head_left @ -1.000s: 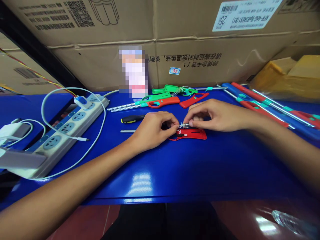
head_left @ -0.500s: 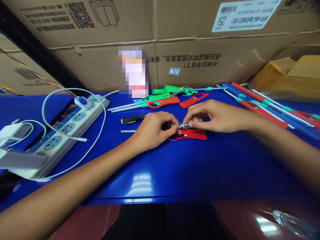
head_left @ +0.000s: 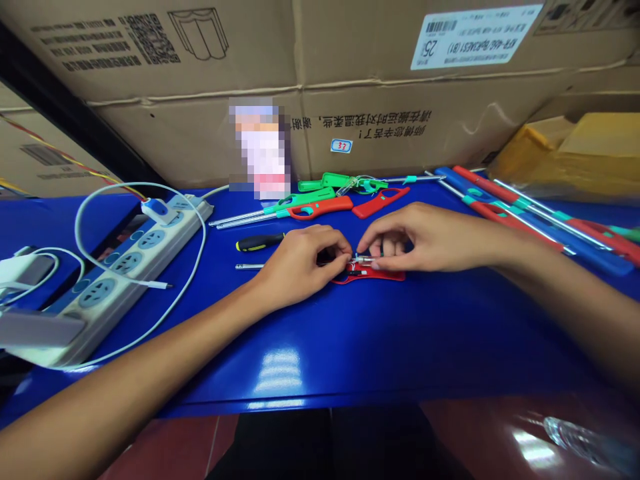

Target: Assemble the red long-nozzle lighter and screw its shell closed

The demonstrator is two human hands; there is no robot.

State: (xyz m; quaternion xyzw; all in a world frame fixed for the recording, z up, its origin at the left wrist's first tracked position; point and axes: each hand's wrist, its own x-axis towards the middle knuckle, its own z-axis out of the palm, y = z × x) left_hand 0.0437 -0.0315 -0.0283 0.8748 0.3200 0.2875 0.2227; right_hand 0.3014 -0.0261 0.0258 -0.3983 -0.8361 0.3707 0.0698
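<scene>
A red lighter shell (head_left: 387, 273) lies on the blue table, partly under my hands, with small inner parts and thin wires showing. My left hand (head_left: 313, 260) is closed at the shell's left end; what its fingertips pinch is too small to make out. From the right, my right hand (head_left: 415, 240) reaches over the shell, index finger and thumb apart, close to a small clear part (head_left: 366, 260). Whether it touches that part is unclear. Left of my left hand, a metal tube (head_left: 249, 267) sticks out, and a black and yellow screwdriver (head_left: 257, 242) lies behind it.
Green lighter pieces (head_left: 313, 197) and a red shell half (head_left: 380, 202) lie behind my hands. More long lighters (head_left: 530, 213) are at the right. A power strip (head_left: 125, 270) with a looped white cable stands left. A cardboard box (head_left: 370, 100) backs the table; a phone-like blurred object (head_left: 265, 153) leans there.
My right index finger and thumb have spread apart, and the small clear part shows between them. My left hand keeps its pinch. The whole view has shifted slightly.
</scene>
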